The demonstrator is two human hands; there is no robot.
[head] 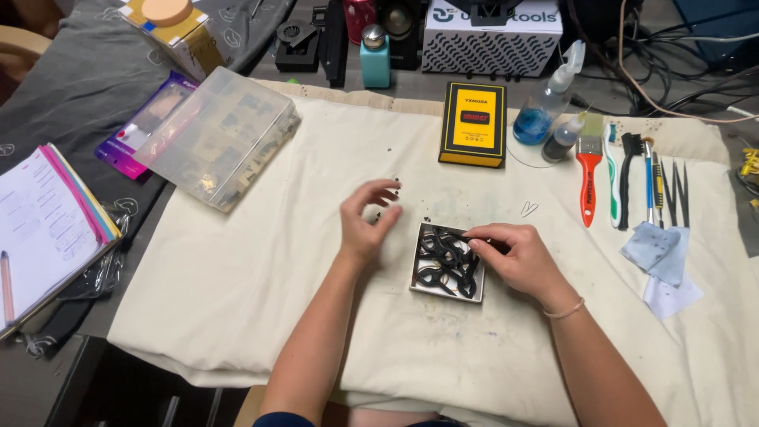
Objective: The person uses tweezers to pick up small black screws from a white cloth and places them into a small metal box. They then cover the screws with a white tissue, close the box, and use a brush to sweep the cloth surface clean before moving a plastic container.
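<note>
A small open white box (417, 273) full of tangled black clip-like parts (443, 257) lies on a cream cloth (237, 285). My right hand (514, 257) rests over the box's right side, its fingertips pinched on a thin black piece at the top of the pile. My left hand (365, 221) hovers just left of the box, thumb and forefinger curled close together around a tiny dark bit that is too small to make out. A few black specks (393, 180) dot the cloth above my left hand.
A clear plastic parts case (217, 138) lies at the upper left, a yellow-and-black box (473, 122) at top centre. Bottles (541, 111), a red brush (588, 174), toothbrush and tweezers (676, 190) line the right. Blue and white wipes (660, 253), a notebook (47, 225) at far left.
</note>
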